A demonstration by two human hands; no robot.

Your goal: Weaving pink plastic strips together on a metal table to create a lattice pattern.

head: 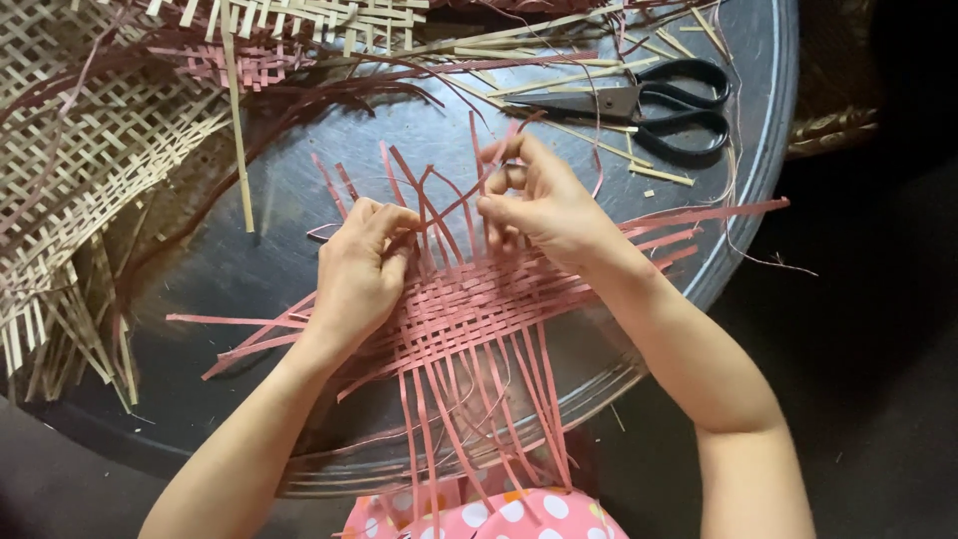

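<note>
Polka-dotted pink cloth fills the bottom centre of the frame, and just above it the loose ends of the pink woven mat hang over the rim of the round dark table. Mid-frame, the left hand presses down on the mat's left edge, its fingers curled shut around a pink strip. Just right of centre, the right hand hovers over the mat's upper edge, fingers pinching another upright strip. Weaving it well probably means keeping the crossings tight and square (flat pressure from the left hand helps) while each strip goes over and under in turn. Black scissors lie in the upper right, well apart from both hands. Pale woven pieces crowd the upper left.
</note>
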